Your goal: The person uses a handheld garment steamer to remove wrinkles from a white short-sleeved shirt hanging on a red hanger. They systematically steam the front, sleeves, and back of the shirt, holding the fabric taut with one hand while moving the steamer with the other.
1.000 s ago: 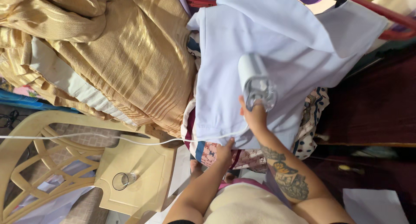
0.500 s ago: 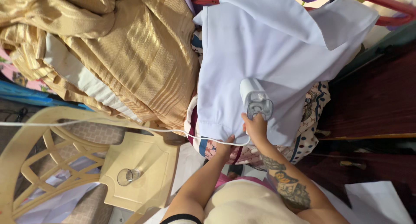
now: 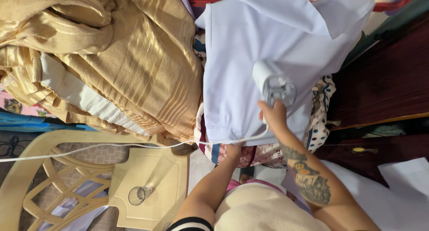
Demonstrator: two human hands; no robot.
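Crowded corner here: a heap of gold striped fabric (image 3: 134, 65) piled well to the left of the hands, a cream plastic chair (image 3: 89, 177) down at the lower left with a small clear glass (image 3: 139, 195) on it, dark wood off to the right. From the head camera, the white shirt (image 3: 263, 56) hangs just above both hands; it looks light, soft and limp, best gripped at the hem. The left hand (image 3: 233, 150) is pinched shut on that bottom hem. The right hand (image 3: 274, 117) is wrapped closed around the handle of a white handheld steamer (image 3: 273, 83), its head touching the cloth, and its white cord (image 3: 111, 146) trails away leftward.
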